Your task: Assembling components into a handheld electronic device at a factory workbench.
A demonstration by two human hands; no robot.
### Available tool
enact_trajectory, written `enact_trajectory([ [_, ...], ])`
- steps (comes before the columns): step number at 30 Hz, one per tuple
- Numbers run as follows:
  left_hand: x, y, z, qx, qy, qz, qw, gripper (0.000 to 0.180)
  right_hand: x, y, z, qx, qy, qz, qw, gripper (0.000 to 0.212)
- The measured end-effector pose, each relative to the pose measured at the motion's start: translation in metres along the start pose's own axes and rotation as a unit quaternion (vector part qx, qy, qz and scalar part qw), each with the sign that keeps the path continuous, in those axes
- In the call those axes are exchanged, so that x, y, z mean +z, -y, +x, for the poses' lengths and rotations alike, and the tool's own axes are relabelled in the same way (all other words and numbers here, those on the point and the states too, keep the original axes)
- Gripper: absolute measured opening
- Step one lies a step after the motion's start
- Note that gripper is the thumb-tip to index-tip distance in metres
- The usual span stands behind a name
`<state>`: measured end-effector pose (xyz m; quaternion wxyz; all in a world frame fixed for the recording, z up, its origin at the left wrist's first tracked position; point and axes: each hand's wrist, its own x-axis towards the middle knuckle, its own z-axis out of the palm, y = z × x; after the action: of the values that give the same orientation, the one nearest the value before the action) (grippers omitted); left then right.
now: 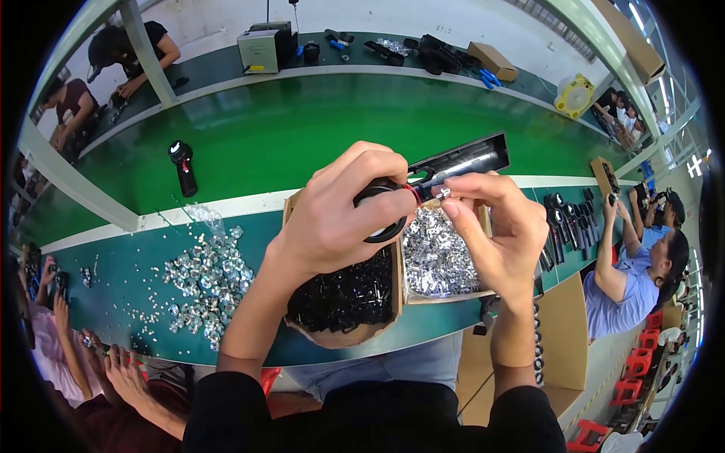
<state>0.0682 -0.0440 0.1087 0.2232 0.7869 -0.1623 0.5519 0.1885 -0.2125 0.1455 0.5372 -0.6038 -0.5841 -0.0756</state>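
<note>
Gathered in front of the wearer at the middle of the view, the left hand (343,208) grasps a black flashlight housing (477,155), its fingers curled around the round head (387,233), while the trough-shaped open handle points away toward 2 o'clock. Red wire (412,194) shows at the neck of the housing, just beyond the left fingertips. From 3 o'clock the right hand (507,234) comes in with thumb and forefinger pinched on a small silver metal clip (444,194), held right by the wire; whether the two touch I cannot tell. At 6 o'clock, below the left hand, a cardboard box holds a heap of small black plastic parts (340,294); just beside it, at 4 o'clock, another box holds loose silver metal pieces (438,260). A pile of shiny reflector cups (208,283) lies on the green worktable (106,249) at 8 o'clock. Near 10 o'clock a black flashlight (183,167) lies on the long green belt (325,106), and at 3 o'clock black flashlight bodies (568,225) line the table. A large open carton (565,328) stands at 4 o'clock, beyond the right forearm. A co-worker in a blue shirt (623,283) sits between 3 and 4 o'clock, and another co-worker's hand (128,375) reaches in at 8 o'clock.
</note>
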Motion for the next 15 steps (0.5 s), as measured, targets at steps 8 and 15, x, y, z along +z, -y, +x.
enact_trajectory([
  [8,-0.010,-0.007,0.005,-0.048,0.067,0.003,0.997,0.035,-0.004,0.013,0.010,0.002,0.052,-0.130,0.990,0.017],
  [15,-0.014,-0.004,0.003,-0.073,0.114,-0.045,0.990,0.033,0.003,0.008,0.008,-0.023,0.123,-0.170,0.977,0.012],
])
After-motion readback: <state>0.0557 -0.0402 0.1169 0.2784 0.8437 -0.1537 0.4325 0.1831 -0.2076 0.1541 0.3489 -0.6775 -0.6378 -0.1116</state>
